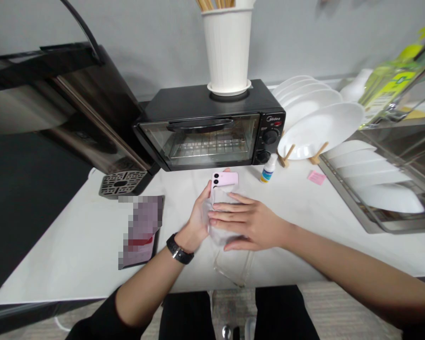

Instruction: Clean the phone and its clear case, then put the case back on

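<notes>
A pink phone [228,178] lies back side up, its camera lenses at the upper left corner. My left hand [198,219] holds it from the left and beneath, the fingers partly hidden. A thin whitish cloth or wipe [219,236] covers the phone's lower part. Flat on this wipe rests my right hand [250,222], pressing it against the phone's back. Below the hands, a clear phone case [235,269] lies on the white counter near its front edge. A small spray bottle [268,169] with a white cap stands beyond my right hand, by the oven.
A black toaster oven [208,108] carries a white cup [228,52]. To the left are a dark dispenser machine [123,183] and a pixelated tablet-like item [141,231]. Racked white plates [318,127], a pink note [316,177] and a sink with dishes [371,174] are at right.
</notes>
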Demonstrator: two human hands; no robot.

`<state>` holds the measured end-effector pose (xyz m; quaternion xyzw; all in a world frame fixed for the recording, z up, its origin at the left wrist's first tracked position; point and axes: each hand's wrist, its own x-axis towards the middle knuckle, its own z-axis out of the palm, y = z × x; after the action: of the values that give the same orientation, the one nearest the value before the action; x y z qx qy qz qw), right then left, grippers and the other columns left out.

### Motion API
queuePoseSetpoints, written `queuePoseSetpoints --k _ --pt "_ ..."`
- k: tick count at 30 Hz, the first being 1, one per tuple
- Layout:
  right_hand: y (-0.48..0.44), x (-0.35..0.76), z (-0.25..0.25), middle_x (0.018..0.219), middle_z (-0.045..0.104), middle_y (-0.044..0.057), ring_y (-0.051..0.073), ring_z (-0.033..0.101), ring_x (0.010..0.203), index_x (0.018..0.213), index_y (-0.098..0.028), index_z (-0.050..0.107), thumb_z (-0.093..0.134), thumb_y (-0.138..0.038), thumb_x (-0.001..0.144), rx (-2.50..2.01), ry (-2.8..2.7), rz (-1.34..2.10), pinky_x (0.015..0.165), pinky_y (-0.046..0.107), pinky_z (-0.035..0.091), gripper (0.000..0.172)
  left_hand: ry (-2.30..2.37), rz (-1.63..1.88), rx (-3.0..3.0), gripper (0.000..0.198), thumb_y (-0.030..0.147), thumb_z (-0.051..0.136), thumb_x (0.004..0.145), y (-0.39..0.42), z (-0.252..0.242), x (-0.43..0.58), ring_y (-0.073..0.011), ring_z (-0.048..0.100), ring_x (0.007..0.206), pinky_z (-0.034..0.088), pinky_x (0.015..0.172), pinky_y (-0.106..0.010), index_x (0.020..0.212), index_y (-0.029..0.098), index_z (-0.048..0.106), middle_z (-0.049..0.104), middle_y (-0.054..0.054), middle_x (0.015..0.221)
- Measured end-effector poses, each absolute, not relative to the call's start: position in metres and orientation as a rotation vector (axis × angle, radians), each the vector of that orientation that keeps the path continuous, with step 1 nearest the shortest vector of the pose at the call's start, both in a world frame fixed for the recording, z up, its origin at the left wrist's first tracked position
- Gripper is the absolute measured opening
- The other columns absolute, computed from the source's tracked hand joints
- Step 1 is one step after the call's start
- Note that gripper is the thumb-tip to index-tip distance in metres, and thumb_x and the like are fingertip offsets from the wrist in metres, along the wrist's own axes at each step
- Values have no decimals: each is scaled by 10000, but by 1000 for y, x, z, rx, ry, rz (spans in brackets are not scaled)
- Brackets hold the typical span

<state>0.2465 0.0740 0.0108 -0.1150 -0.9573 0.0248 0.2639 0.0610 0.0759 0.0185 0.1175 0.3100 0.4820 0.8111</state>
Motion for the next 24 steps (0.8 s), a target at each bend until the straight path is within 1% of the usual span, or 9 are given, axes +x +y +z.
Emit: queuePoseSetpoints --k 3,6,8,9,12,15,19,21,24 --pt "78 251 12 1477 663 76 238 587 1426 1489 -210 598 512 -529 1079 -528 -2459 25 1323 546 233 526 659 1073 267 461 382 443 1082 78 23 62 -252 803 904 613 906 -368 1451 180 631 821 -90 1111" --pt "83 253 15 1605 511 156 366 431 1537 1598 -153 459 488 -631 1050 -827 -2378 -37 1294 704 145 727 670 955 269 459 389 553 1036 77 23 64 -290 800 945 616 902 -381 1407 142 660 816 -121 1120" --pt "81 250 15 1653 437 160 363 338 1586 1618 -139 420 482 -701 1021 -754 -2469 -25 1300 690 139 822 697 909 272 453 379 572 1023 76 21 65 -286 803 916 625 871 -365 1380 121 673 822 -121 1070" --pt "78 248 14 1647 452 146 331 352 1584 1602 -147 447 482 -716 1016 -644 -2530 -6 1313 644 165 818 705 911 275 447 373 555 1029 76 21 64 -280 804 902 629 858 -361 1380 121 672 825 -116 1045" --pt "71 245 11 1502 644 90 216 550 1459 1456 -180 623 494 -648 1049 -326 -2582 33 1301 459 309 634 666 979 290 463 371 478 1060 78 24 62 -273 802 941 629 881 -373 1435 150 636 824 -101 1051" --pt "76 250 10 1387 729 91 219 640 1367 1399 -162 664 493 -529 1088 -453 -2457 -6 1294 473 324 510 620 1069 303 477 370 414 1083 80 26 63 -278 790 1016 611 951 -403 1477 178 603 815 -87 1109" --pt "83 253 14 1610 503 165 381 391 1556 1580 -101 465 450 -665 1051 -795 -2413 -84 1287 701 190 773 676 1007 257 452 324 438 1071 78 21 65 -275 792 963 608 934 -386 1425 125 637 816 -116 1044" --pt "80 249 13 1656 437 145 345 344 1585 1591 -109 447 451 -709 1032 -628 -2542 -35 1296 635 247 820 670 958 258 447 328 459 1059 77 18 64 -272 794 899 615 900 -384 1401 116 652 813 -120 981" --pt "75 247 10 1567 578 77 210 490 1507 1506 -171 569 465 -627 1071 -294 -2633 56 1251 430 396 639 605 963 297 502 428 427 1071 77 21 61 -278 794 883 618 880 -401 1426 143 638 807 -121 965"
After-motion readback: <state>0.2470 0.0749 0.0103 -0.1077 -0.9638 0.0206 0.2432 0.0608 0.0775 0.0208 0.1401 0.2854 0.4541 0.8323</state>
